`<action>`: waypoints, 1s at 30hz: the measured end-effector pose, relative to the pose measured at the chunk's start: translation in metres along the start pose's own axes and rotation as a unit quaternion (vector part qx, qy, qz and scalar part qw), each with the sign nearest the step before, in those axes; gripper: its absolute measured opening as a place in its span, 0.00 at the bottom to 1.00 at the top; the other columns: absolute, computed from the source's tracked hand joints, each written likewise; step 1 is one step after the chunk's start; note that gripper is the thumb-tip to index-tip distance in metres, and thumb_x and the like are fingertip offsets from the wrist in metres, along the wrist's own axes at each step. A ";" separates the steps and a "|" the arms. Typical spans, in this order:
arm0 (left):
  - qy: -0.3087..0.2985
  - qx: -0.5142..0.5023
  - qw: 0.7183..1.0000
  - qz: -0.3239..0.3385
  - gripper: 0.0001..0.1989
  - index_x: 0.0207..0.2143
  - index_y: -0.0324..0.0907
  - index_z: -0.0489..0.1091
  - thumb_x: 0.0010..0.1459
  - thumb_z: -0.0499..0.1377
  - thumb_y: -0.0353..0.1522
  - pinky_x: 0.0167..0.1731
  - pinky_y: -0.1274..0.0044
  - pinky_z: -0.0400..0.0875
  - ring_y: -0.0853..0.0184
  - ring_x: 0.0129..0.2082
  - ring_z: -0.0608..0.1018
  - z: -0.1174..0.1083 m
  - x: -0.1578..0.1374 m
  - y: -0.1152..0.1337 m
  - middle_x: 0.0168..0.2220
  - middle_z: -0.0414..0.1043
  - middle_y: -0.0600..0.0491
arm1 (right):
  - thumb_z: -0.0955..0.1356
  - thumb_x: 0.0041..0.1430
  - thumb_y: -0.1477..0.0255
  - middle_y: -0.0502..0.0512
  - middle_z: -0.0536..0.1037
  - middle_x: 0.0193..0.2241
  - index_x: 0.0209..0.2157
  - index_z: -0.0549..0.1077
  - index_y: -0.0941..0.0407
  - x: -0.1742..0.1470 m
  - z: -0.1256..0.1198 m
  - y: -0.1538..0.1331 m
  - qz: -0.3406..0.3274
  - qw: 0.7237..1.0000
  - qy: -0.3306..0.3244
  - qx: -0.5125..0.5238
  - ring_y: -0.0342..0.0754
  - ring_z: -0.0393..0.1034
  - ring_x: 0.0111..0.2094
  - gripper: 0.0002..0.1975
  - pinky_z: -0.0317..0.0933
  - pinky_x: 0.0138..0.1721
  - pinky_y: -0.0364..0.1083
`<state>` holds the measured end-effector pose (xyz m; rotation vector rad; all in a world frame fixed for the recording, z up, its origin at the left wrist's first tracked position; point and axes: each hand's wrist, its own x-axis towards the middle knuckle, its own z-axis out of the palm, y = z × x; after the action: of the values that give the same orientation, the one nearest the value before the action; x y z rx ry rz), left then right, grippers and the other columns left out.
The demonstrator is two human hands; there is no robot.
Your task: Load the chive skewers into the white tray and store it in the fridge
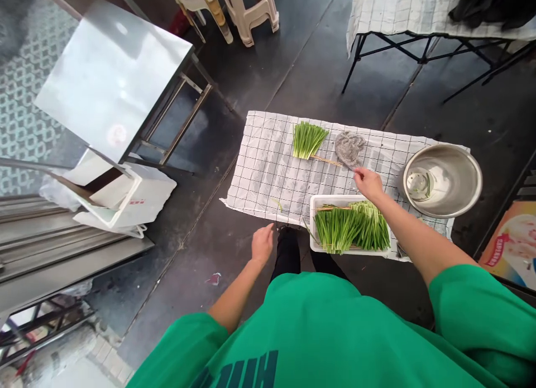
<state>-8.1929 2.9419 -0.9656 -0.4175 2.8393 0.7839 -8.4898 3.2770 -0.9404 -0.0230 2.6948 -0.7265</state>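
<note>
My right hand point(368, 183) reaches over the low table, fingers pinched at the lower edge of a crumpled grey rag point(349, 147). Left of the rag lies a fan of green chives point(309, 140) on thin wooden skewers point(329, 161). Closer to me, a white tray point(312, 223) is filled with skewered chives point(350, 227); my right forearm passes over its right corner. My left hand point(262, 243) hangs just off the table's near edge, fingers curled, with nothing visible in it.
A checked cloth point(262, 153) covers the low table. At its right end stands a steel bowl point(458, 178) with a small clear item and green scraps inside. A metal table point(113, 70) and foam box point(146, 195) are at left, stools point(251, 14) at the back, another cloth-covered table point(385, 14) at upper right.
</note>
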 end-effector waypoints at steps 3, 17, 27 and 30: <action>-0.007 -0.003 0.988 -0.152 0.13 0.44 0.41 0.77 0.62 0.54 0.31 0.45 0.69 0.72 0.60 0.39 0.79 -0.025 -0.019 -0.054 0.38 0.78 0.46 | 0.62 0.61 0.71 0.62 0.80 0.45 0.56 0.73 0.61 0.030 0.025 -0.012 0.020 0.992 -0.088 -0.085 0.58 0.73 0.49 0.23 0.65 0.52 0.53; -0.161 -0.033 0.933 -0.320 0.14 0.26 0.44 0.71 0.61 0.53 0.39 0.34 0.76 0.67 0.64 0.30 0.78 -0.069 -0.087 -0.147 0.26 0.75 0.55 | 0.64 0.64 0.68 0.65 0.58 0.67 0.64 0.58 0.58 0.107 0.105 -0.066 -0.018 0.962 -0.134 -0.236 0.58 0.47 0.68 0.28 0.49 0.64 0.56; -0.203 -0.077 0.895 -0.391 0.15 0.30 0.46 0.72 0.62 0.48 0.37 0.36 0.76 0.70 0.64 0.30 0.79 -0.063 -0.124 -0.171 0.25 0.74 0.56 | 0.58 0.69 0.67 0.74 0.74 0.48 0.52 0.71 0.63 0.143 0.136 -0.090 0.006 0.955 -0.150 -0.254 0.60 0.71 0.49 0.19 0.62 0.47 0.54; -0.199 -0.097 0.897 -0.384 0.15 0.32 0.44 0.72 0.62 0.47 0.38 0.37 0.75 0.70 0.63 0.31 0.79 -0.062 -0.115 -0.158 0.26 0.75 0.54 | 0.56 0.70 0.66 0.70 0.77 0.44 0.49 0.72 0.60 0.143 0.118 -0.101 -0.021 0.956 -0.160 -0.244 0.58 0.74 0.44 0.20 0.63 0.42 0.52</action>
<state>-8.0402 2.8048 -0.9618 -1.1552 1.9598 0.8372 -8.5924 3.1171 -1.0330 -0.2928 2.4904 -0.0399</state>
